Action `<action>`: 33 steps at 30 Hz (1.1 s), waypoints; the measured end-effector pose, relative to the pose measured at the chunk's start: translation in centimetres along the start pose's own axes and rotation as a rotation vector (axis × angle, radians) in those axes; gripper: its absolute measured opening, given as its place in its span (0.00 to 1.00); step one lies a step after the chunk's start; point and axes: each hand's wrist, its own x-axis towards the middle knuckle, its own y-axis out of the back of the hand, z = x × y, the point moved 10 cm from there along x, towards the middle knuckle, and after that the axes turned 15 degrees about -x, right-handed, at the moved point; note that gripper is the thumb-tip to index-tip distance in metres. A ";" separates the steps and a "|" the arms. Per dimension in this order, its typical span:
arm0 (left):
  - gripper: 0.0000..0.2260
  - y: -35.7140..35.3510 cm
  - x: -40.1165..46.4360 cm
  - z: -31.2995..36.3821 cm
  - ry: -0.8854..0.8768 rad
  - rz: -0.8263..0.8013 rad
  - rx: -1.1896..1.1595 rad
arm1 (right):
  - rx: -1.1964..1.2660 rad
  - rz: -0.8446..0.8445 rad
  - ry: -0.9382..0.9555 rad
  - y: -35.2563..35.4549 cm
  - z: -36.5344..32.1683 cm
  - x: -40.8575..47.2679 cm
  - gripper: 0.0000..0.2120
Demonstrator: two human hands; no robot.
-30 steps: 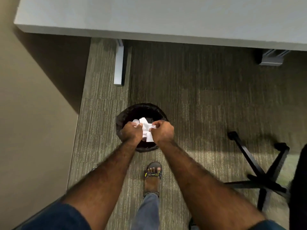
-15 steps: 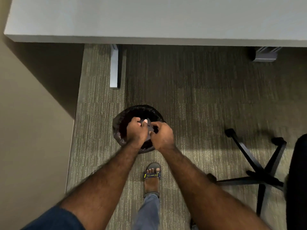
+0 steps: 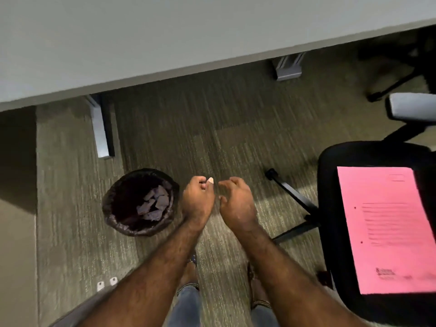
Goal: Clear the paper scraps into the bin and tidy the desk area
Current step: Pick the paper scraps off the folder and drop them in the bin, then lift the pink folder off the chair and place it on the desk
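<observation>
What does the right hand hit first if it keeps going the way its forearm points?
Probably bare carpet under the desk; the right hand points between bin and chair. Depth unclear.

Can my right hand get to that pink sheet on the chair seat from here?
Probably yes: the right hand looks empty, the pink sheet lies uncovered on the chair seat, nothing between them.

Left of your left hand (image 3: 197, 204), the bin (image 3: 140, 201) carries a glossy, crinkled black plastic liner holding matt paper scraps (image 3: 154, 204). Below your hands, the carpet (image 3: 212, 138) is rough, ribbed cloth. Right of your right hand (image 3: 237, 204), a smooth matt pink sheet (image 3: 387, 230) lies on the chair (image 3: 330, 185), whose seat looks matt black.
</observation>
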 end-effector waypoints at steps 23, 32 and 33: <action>0.11 -29.9 -21.2 12.9 -0.183 -0.424 0.139 | -0.018 0.305 -0.535 16.3 38.0 -9.3 0.21; 0.12 -33.4 -24.2 8.3 0.024 -0.553 0.281 | -0.043 0.286 -0.655 16.4 45.1 -10.9 0.24; 0.12 -33.6 -24.6 8.1 0.034 -0.568 0.273 | -0.041 0.277 -0.658 16.3 45.5 -10.9 0.24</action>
